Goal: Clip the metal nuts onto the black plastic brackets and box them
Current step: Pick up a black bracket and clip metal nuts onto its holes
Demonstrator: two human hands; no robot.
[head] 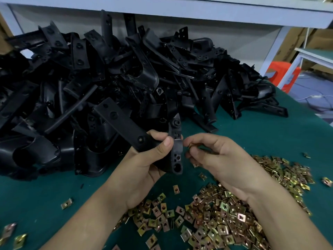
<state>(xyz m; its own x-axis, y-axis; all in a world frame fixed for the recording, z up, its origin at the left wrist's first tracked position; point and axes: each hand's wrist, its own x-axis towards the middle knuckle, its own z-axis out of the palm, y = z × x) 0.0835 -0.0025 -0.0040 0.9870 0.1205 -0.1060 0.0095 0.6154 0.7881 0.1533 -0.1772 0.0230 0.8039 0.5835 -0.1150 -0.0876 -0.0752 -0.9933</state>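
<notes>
My left hand (144,163) grips a black plastic bracket (176,147), held upright above the green table (36,195). My right hand (216,156) pinches a small brass-coloured metal nut (191,145) just right of the bracket's edge, close to it but apart. A large heap of black brackets (108,83) fills the table's far half. A spread of loose metal nuts (216,217) lies near me, partly under my right forearm.
A white shelf (198,9) overhangs the bracket heap at the back. An orange stool (282,74) and a white frame stand off the table's right edge. A few stray nuts (66,203) lie at the front left.
</notes>
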